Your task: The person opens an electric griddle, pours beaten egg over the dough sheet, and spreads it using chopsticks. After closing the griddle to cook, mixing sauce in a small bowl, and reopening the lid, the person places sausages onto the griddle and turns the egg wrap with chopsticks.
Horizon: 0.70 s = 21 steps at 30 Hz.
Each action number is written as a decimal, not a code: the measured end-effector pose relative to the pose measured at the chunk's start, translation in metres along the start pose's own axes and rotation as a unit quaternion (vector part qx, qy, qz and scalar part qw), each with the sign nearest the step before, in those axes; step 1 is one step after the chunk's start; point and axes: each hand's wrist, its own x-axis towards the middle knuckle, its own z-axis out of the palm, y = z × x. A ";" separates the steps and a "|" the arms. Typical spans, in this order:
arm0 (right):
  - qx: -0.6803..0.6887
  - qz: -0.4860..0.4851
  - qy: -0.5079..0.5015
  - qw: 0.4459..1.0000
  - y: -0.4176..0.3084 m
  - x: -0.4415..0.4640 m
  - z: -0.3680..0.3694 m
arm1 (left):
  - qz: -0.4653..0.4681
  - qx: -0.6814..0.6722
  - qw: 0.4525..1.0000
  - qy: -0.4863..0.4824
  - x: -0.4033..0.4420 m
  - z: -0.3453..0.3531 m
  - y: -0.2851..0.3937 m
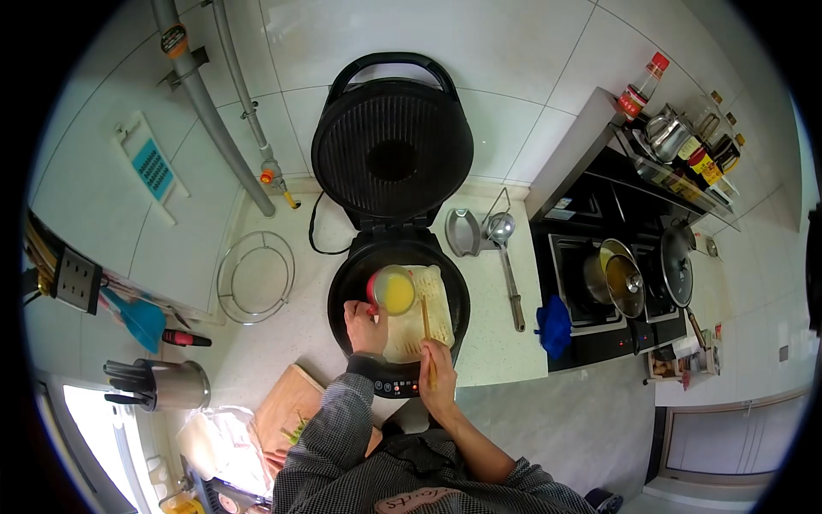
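Note:
My left hand [366, 327] grips a small red bowl [373, 287] of yellow beaten egg [399, 294], held over the lower plate of an open electric griddle [344, 278]. A pale, squarish flatbread [437, 300] with rows of small marks lies on that black plate, partly hidden by the bowl and my hands. In my right hand [437, 377] are wooden chopsticks [425, 319], their tips close to the bowl's right rim above the flatbread. Whether the tips touch the bread, I cannot tell. The ridged lid [392, 137] stands raised behind.
Right of the griddle lie a spoon rest [463, 233] and a ladle [511, 278]. A blue cloth [555, 327] hangs by the stove [591, 330], which bears a pot [604, 276]. At left are a wire rack [256, 277], knife block [180, 384] and cutting board [289, 401].

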 end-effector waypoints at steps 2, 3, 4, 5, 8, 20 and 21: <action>-0.001 0.001 0.000 1.000 0.000 0.001 0.000 | 0.007 0.005 1.000 0.003 0.000 0.002 0.000; -0.001 0.002 0.000 1.000 0.000 0.001 0.000 | 0.007 0.005 1.000 0.003 0.000 0.003 0.000; -0.002 0.001 0.000 1.000 0.001 0.001 0.000 | 0.012 0.006 1.000 0.003 -0.001 0.004 0.000; -0.003 -0.002 0.000 1.000 0.001 0.002 0.000 | 0.016 0.008 1.000 0.004 -0.001 0.005 -0.001; -0.008 -0.005 -0.001 1.000 0.001 0.002 0.000 | 0.025 0.015 1.000 0.002 -0.001 0.005 0.002; -0.001 0.012 0.004 1.000 0.000 0.003 -0.001 | 0.061 0.039 0.997 0.005 -0.003 0.008 0.006; -0.002 0.010 0.005 1.000 0.000 0.003 -0.001 | 0.062 0.039 0.997 0.005 -0.003 0.008 0.006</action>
